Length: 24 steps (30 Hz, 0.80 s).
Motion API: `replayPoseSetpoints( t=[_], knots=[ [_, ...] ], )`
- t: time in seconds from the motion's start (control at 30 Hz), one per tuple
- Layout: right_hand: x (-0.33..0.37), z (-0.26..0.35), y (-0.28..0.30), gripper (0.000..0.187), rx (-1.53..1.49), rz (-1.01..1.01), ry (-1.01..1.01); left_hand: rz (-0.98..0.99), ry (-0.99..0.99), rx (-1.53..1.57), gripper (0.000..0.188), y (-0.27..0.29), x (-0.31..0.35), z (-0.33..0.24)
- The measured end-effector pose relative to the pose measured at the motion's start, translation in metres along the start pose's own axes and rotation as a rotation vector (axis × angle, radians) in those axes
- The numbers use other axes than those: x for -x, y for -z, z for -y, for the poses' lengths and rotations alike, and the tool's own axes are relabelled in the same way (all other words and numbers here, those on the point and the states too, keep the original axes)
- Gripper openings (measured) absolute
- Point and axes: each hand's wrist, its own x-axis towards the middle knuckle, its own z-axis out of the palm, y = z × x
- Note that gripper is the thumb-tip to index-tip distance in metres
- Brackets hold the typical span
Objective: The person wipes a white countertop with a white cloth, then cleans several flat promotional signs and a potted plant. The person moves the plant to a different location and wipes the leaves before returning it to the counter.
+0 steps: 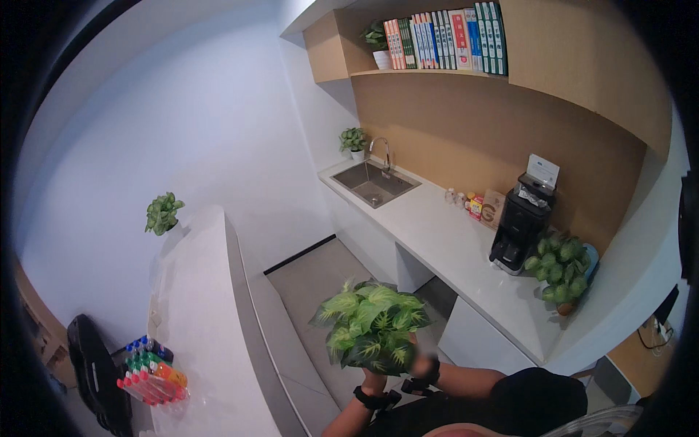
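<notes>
A bushy green leafy plant (375,324) is held up in front of me over the gap between two counters. My left hand (373,380) grips it from below, and my right hand (422,358) is around its lower right side. Its leaves hide most of my fingers and whatever pot or base it has. Each wrist carries a black strap with a small dark device.
On the right, the white counter (451,240) bears a steel sink (373,186), small jars, a black coffee machine (520,226) and another plant (559,266). The left white counter (200,306) has a plant (163,213) and several bottles (153,375). Books (448,40) fill an overhead shelf.
</notes>
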Motion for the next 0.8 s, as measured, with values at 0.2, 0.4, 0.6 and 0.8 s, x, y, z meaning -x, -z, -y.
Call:
replayPoseSetpoints(
  t=[0.2, 0.4, 0.6, 0.8],
  knots=[
    [-0.059, -0.070, -0.002, 0.036, 0.327, 0.005, 0.035, -0.085, 0.023, -0.051, 0.031, 0.033, -0.068, -0.056],
    [-0.127, -0.130, -0.003, 0.036, 0.144, 0.076, -0.060, -0.138, -0.113, -0.166, 0.033, 0.061, -0.141, -0.112],
    [-0.219, -0.186, 0.007, 0.036, -0.043, 0.172, -0.127, -0.162, -0.237, -0.243, 0.036, 0.070, -0.229, -0.134],
    [-0.315, -0.231, 0.025, 0.035, -0.271, 0.236, -0.240, -0.256, -0.216, -0.187, 0.036, 0.081, -0.310, -0.135]
  ],
)
